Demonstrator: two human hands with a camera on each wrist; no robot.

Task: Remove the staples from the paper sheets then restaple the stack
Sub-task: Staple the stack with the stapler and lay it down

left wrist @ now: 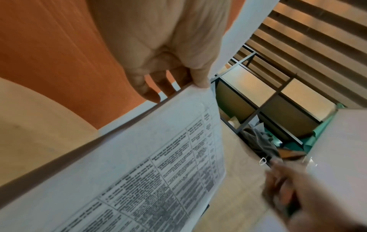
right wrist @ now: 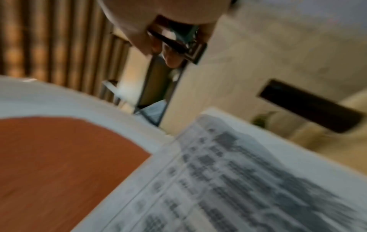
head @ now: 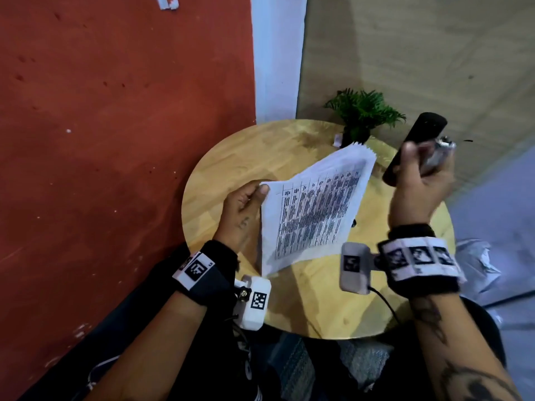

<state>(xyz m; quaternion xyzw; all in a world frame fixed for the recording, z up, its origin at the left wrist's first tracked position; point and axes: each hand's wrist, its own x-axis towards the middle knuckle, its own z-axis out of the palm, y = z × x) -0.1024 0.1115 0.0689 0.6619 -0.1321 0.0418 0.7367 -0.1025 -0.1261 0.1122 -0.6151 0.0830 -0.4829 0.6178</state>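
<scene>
My left hand (head: 246, 204) holds a stack of printed paper sheets (head: 315, 209) by its near-left corner, lifted and tilted above the round wooden table (head: 231, 157). In the left wrist view the thumb (left wrist: 200, 78) presses on the top of the paper stack (left wrist: 158, 157) and the fingers sit beneath. My right hand (head: 419, 175) is raised to the right of the sheets and grips a stapler (head: 417, 140) with a black arm and a shiny metal part. The stapler's metal part (right wrist: 178, 45) is blurred in the right wrist view. The stapler does not touch the paper.
A small potted plant (head: 362, 111) stands at the table's far edge. A tiny dark object (head: 353, 223) lies on the table by the sheets' right edge. Crumpled white plastic (head: 477, 264) lies off the table to the right. A red wall (head: 115, 140) is close on the left.
</scene>
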